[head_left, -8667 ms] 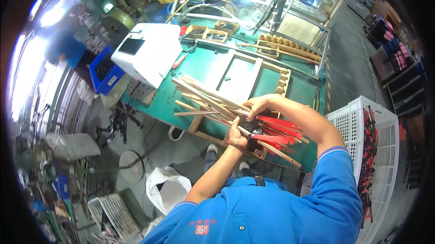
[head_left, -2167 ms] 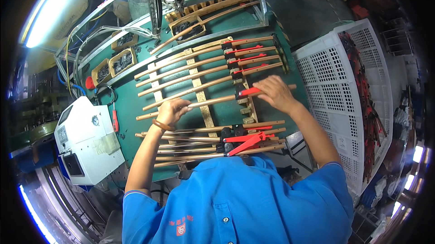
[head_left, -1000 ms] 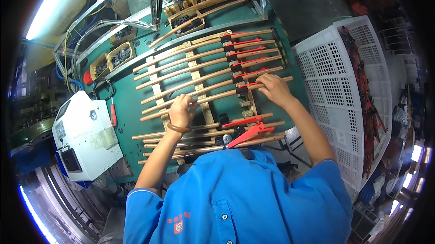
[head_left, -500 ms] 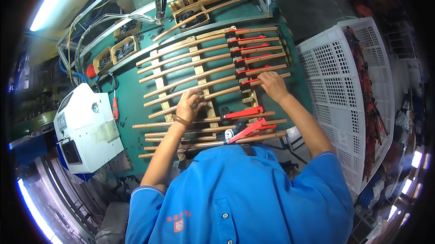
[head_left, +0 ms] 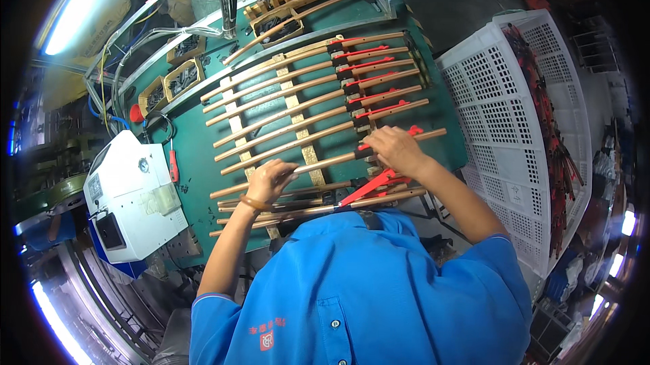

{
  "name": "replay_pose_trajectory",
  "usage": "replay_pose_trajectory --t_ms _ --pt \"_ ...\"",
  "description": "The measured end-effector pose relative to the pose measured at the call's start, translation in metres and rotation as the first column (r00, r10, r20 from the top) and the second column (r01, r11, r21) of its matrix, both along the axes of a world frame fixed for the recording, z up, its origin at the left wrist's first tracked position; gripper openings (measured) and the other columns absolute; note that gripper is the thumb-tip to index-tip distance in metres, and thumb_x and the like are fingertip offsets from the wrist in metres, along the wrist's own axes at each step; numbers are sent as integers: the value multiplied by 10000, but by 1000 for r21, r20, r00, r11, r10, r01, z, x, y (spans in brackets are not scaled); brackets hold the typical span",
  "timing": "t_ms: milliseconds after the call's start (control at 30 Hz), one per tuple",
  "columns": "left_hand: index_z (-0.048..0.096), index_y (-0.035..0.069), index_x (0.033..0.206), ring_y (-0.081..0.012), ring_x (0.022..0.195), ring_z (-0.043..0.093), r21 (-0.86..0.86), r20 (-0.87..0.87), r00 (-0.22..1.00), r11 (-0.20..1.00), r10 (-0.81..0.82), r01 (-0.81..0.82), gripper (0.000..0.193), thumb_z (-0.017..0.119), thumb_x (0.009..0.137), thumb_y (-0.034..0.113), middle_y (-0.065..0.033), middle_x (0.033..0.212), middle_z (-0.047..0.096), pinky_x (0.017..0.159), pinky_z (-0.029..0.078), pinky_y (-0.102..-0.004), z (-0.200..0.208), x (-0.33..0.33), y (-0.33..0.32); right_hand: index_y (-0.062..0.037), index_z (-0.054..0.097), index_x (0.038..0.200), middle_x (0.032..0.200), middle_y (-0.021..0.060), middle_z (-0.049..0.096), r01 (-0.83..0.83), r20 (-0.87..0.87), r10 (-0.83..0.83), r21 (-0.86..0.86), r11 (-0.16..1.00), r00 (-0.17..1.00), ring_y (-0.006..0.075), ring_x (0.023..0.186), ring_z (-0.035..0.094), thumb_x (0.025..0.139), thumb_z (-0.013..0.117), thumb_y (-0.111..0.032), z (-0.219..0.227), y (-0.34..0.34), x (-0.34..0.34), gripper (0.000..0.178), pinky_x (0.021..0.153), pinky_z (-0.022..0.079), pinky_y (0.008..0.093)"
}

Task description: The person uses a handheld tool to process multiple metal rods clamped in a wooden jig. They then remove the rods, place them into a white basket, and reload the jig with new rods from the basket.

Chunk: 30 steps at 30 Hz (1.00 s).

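A long copper-brown rod lies across in front of me, with a black fitting and a red lever near its right end. My left hand is closed around it left of the middle. Over the black fitting, my right hand is closed on the same rod and hides most of the red lever. Beyond my hands, several similar rods rest side by side on pale slotted wooden strips, each with a black fitting and red lever. Nearer my body lie more rods, one with a large red lever pointing up and right.
A white perforated crate holding rods with red parts stands at the right. On the left is a white machine housing, with a red-handled screwdriver beside it. Small boxes of black parts and a metal frame stand behind.
The rod has come nearer to my body and lies apart from the row. My left hand, loosely curled above the rods before, now grips it; my right hand has moved left and nearer along it.
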<state>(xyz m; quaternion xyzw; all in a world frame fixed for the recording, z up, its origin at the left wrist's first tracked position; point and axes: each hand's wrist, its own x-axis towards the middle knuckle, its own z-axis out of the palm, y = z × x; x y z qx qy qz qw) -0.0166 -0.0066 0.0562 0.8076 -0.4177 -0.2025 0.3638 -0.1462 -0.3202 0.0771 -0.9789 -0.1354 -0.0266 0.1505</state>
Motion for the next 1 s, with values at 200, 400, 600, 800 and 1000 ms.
replay_pose_trajectory --t_ms 200,400,600,800,1000 --pt "674 66 936 -325 728 596 -89 209 977 996 35 -16 150 686 802 131 -125 751 589 635 483 -407 -43 2 -44 -84 570 854 816 52 559 83 53 -71 -269 960 996 217 837 566 775 577 -112 -30 -31 8 84 750 440 339" --pt "686 65 968 -331 739 619 15 132 991 1000 -29 27 187 700 787 107 -140 782 621 646 503 -404 -47 1 -26 -80 573 853 847 71 625 -52 -125 11 -325 944 992 218 812 626 816 533 -130 -43 -32 13 74 716 479 337" --pt "663 84 1014 -321 854 612 92 246 969 995 18 -42 241 659 793 181 -124 883 625 696 500 -409 -64 -4 -35 -51 592 915 844 94 628 80 -104 -165 -557 827 981 235 860 613 807 551 -143 -49 -11 17 148 751 475 353" --pt "660 96 1029 -307 882 621 170 283 959 985 -12 -38 314 722 730 171 -109 948 640 734 510 -397 -24 -28 11 -49 568 1089 1034 92 593 190 -278 -234 -175 966 932 251 1027 559 760 668 -181 25 -10 -20 369 861 451 387" --pt "686 73 934 -314 764 642 226 -49 998 973 -37 48 240 743 755 224 -120 831 639 655 511 -394 -39 -29 36 -77 626 1084 1052 131 629 351 -845 -49 168 921 533 311 998 591 754 705 -194 -32 -48 -67 359 815 485 394"
